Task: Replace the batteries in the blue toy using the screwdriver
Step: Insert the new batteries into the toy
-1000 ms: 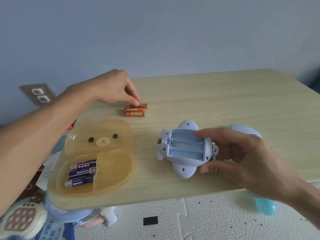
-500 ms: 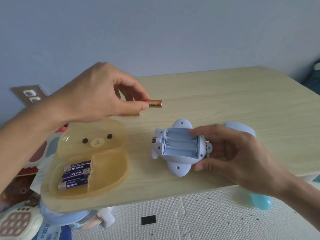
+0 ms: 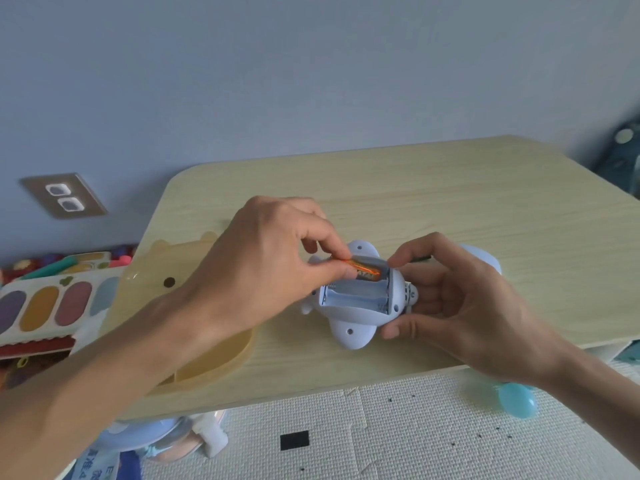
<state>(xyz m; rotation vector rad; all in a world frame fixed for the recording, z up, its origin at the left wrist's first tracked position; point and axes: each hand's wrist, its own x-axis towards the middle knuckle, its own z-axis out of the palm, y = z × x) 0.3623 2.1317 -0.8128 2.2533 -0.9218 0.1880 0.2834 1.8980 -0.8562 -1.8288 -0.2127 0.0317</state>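
1. Head view, centre of the frame: the pale blue plastic toy (image 3: pixel 349 332) lies with its underside up on the light wooden table (image 3: pixel 485 209), near the front edge of the table. Its open battery compartment (image 3: pixel 356 296) faces up, and the two slots nearer to the camera are empty.
2. The left hand (image 3: pixel 273 268) comes in from the lower left. Its thumb and forefinger are curled and pinch an orange cylindrical battery (image 3: pixel 363 269). The battery is tilted over the far slot of the compartment; I cannot tell if its lower end touches the contact already.
3. The right hand (image 3: pixel 460 306) comes in from the lower right and grips the toy at its right end. The forefinger lies on the far edge, the thumb presses the near edge, and the other fingers are curled behind the body of the toy.
4. Left of the toy, partly hidden under the left forearm, a translucent yellow bear-shaped plastic box (image 3: pixel 214 358) stands on the table.
5. Upper left: a grey wall socket plate (image 3: pixel 64 195) sits on the blue wall.
6. Far left: a white toy with coloured oval pads (image 3: pixel 52 306) is below the table level.
7. Bottom: a white textured floor mat (image 3: pixel 398 438) and, at the lower right, a turquoise plastic ball (image 3: pixel 517 400).
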